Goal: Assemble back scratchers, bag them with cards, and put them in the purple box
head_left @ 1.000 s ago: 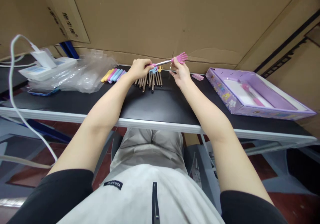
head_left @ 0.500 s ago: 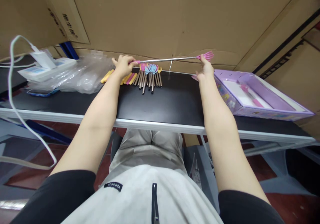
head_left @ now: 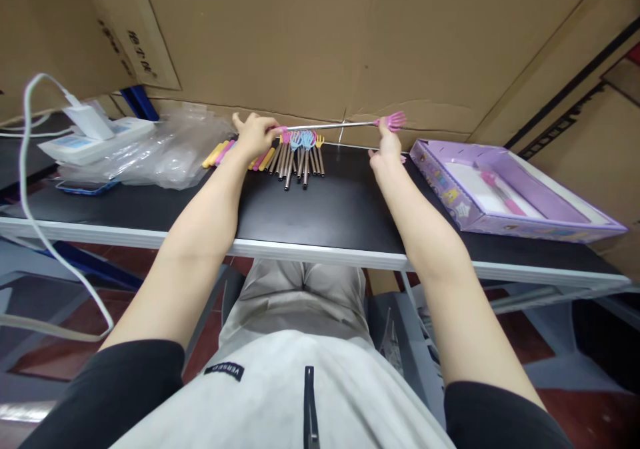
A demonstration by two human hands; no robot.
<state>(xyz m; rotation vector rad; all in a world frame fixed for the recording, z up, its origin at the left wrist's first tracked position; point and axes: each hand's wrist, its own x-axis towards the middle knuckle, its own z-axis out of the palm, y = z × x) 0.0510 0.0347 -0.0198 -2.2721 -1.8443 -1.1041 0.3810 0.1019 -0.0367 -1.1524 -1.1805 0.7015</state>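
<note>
A telescopic back scratcher with a silver rod and a pink claw-shaped head stretches level between my two hands. My left hand is closed on its pink handle end. At the other end, my right hand pinches it just below the claw head, some lower fingers held away. Below the rod lie several back scratcher heads with short dark tubes, in blue, pink and yellow. Yellow and pink handles lie beside and partly behind my left forearm.
A purple open box on the right holds a pink back scratcher. Clear plastic bags, a phone and a white device with a plug and cable are on the left. A cardboard wall rises behind the black table.
My right hand has moved left with the claw head, and my left hand slightly right. The rod between them looks shorter.
</note>
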